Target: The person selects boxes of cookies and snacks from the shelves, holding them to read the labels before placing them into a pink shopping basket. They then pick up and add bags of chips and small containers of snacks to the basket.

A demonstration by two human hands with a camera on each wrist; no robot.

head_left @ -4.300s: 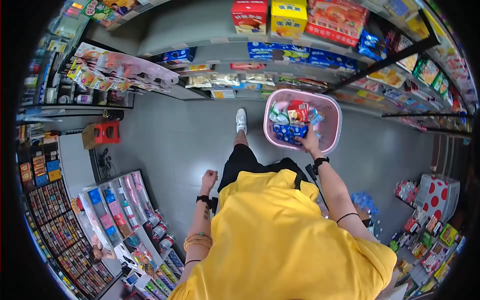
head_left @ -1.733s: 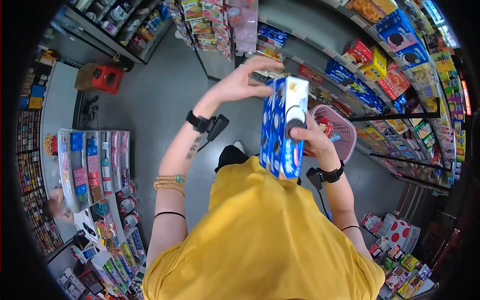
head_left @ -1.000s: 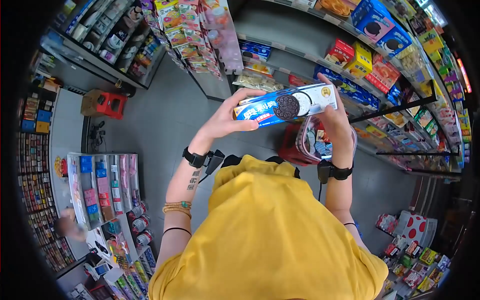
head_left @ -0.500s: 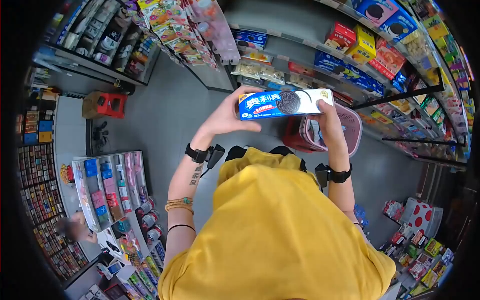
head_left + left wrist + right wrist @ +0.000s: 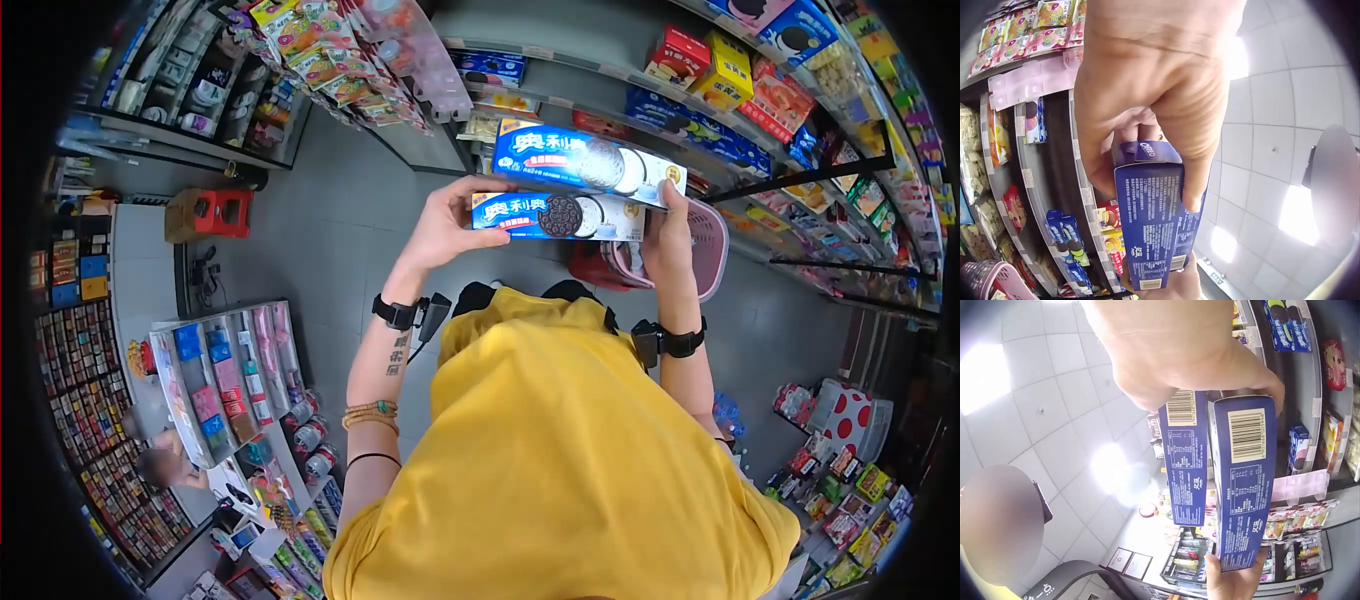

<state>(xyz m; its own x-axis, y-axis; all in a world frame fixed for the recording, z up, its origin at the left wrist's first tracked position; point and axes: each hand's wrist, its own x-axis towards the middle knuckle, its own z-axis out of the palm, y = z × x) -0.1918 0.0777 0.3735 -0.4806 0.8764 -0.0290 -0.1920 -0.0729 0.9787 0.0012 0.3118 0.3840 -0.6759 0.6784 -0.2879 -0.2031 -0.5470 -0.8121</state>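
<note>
Gripping Oreo boxes, both hands: left hand fingers and thumb clasp the left end, right hand fingers and thumb clasp the right. Nearer Oreo box beside farther Oreo box, both held up off the floor. Pink basket lower down, past right hand. Beyond, shelves with yellow box beside red box.

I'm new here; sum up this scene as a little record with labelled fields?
Setting: shop aisle, grey shelves
Held: two long blue-and-white cookie boxes
Left hand: grips left end of the box lower in the head view
Right hand: holds right ends of both
Nearby: pink plastic basket
</note>
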